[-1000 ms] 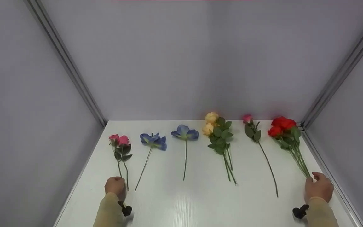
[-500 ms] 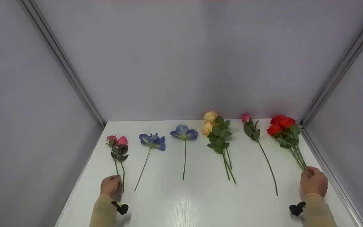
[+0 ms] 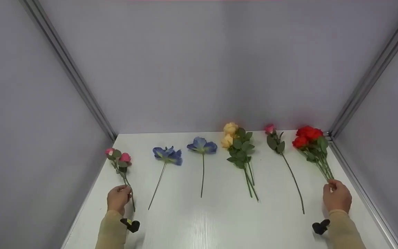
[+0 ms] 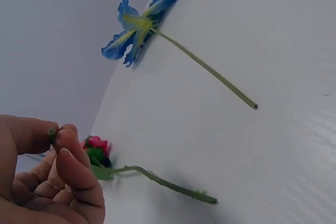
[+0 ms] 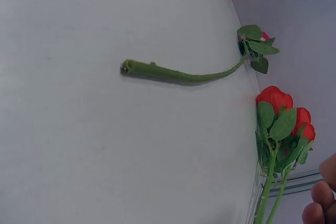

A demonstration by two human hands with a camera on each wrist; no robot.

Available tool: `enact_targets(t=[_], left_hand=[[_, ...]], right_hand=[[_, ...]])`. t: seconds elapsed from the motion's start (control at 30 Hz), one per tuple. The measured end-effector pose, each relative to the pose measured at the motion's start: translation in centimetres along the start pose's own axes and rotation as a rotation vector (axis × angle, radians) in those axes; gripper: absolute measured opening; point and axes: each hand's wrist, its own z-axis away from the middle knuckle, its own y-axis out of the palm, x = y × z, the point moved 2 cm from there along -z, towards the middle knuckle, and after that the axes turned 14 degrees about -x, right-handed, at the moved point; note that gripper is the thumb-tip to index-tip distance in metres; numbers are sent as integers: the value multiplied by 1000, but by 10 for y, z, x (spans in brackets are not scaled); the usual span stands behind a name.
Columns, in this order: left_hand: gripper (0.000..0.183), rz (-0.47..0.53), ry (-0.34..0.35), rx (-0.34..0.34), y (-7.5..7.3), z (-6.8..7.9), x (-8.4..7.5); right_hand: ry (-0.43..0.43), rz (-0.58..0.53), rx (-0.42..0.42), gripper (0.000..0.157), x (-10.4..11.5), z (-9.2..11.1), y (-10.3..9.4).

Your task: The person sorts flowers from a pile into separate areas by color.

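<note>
At the left, my left hand (image 3: pixel 117 199) pinches the green stem of a pink rose (image 3: pixel 109 151) between thumb and forefinger. Its cut end (image 4: pixel 52 132) points at the camera in the left wrist view. A second pink rose (image 4: pixel 97 145) lies just beside, its crooked stem running along the table. Across at the right, my right hand (image 3: pixel 338 196) has thumb and forefinger together on the lower stems of the red roses (image 3: pixel 309 135), pinching there. In the right wrist view, two green stems (image 5: pixel 274 182) pass beside the curled fingers (image 5: pixel 314 213); the pinch itself is out of frame.
Between the hands, two blue flowers (image 3: pixel 202 146), a bunch of yellow roses (image 3: pixel 231 129) and a single pink rose (image 3: pixel 269 129) lie in a row on the white table (image 3: pixel 171 224). Grey panels (image 3: pixel 199 69) stand behind and at both sides.
My left hand has moved a little up and left, turning the pink roses leftward. My right hand has moved up and left along the red roses' stems, thumb and forefinger closing together.
</note>
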Motion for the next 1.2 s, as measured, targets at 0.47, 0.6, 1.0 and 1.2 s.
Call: enact_targets(t=[0.47, 0.6, 1.0, 1.2], left_hand=[[35, 182, 75, 107, 35, 51, -53], [31, 263, 105, 168, 53, 71, -64], [29, 199, 249, 444, 132, 147, -73], [24, 161, 336, 550, 169, 187, -74]], right_hand=[[-175, -63, 43, 23, 51, 24, 23], [-239, -97, 94, 22, 75, 35, 31], [-334, -314, 398, 16, 164, 101, 70], [-354, -394, 545, 23, 197, 136, 85]])
